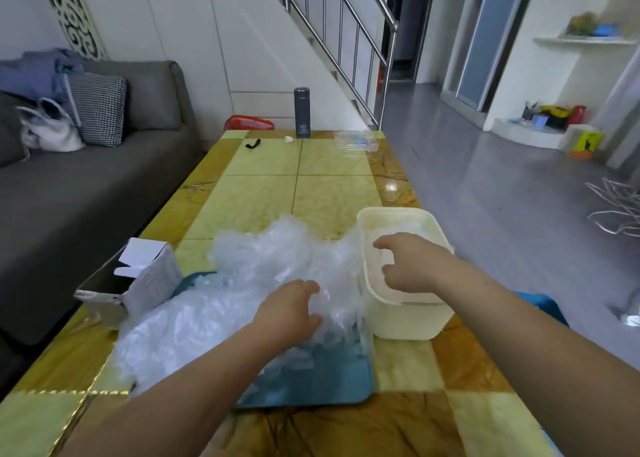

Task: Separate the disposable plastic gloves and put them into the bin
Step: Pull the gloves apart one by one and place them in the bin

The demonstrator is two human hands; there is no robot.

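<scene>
- Here the left hand (289,309) grips the heap of gloves (214,318), fingers curled in; the heap sprawls over a teal tray (329,384) on the bench (329,186)
- right hand (408,264), fingers bent, sits above the cream bin (412,321) beside the heap; its hold cannot be told

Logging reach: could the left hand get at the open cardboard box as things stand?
Probably yes: the left hand grips the glove pile, and the cardboard box stands just left, only the soft pile between.
</scene>
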